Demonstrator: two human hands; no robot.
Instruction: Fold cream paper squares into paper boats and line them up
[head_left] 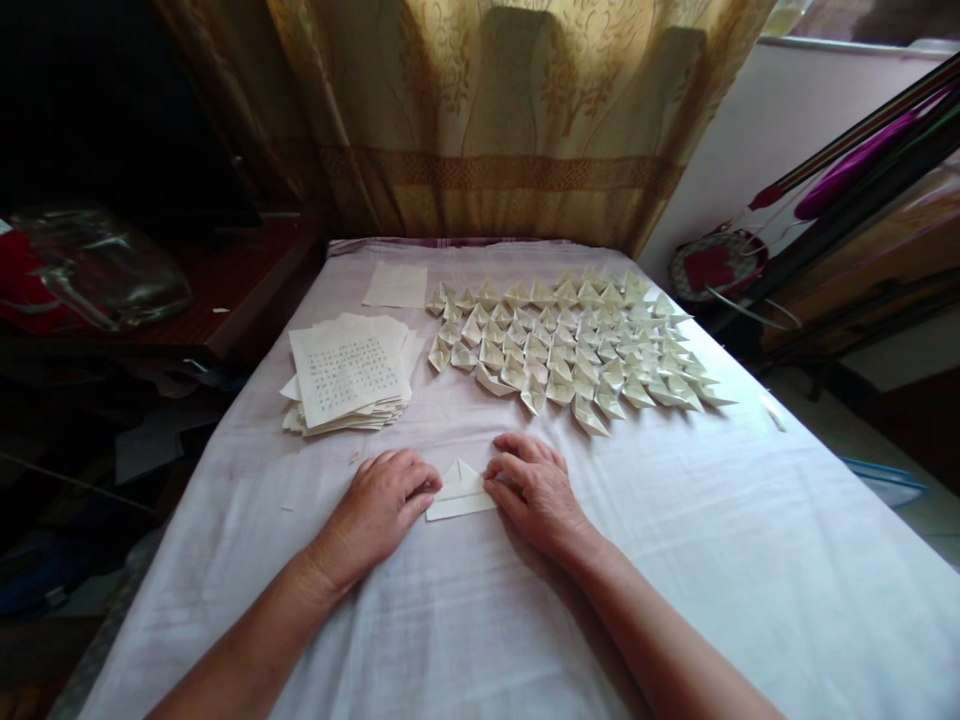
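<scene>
A partly folded sheet of paper (459, 492) lies flat in front of me, with a pointed top and a straight band along its lower edge. My left hand (384, 497) pinches its left side between thumb and fingers. On the opposite side, my right hand (534, 490) has its fingers closed on the paper's right edge. Beyond my left hand rests a stack of paper sheets (349, 372), the top one covered in handwriting. Several rows of folded paper boats (566, 345) stand to the right of the stack.
A single blank sheet (396, 285) lies behind the stack. The table's white cloth (720, 560) is slightly wrinkled. A glass jar (105, 265) sits on a dark red cabinet (262, 265) at left. Behind the table hangs a gold curtain (480, 110); a bag (718, 262) is at right.
</scene>
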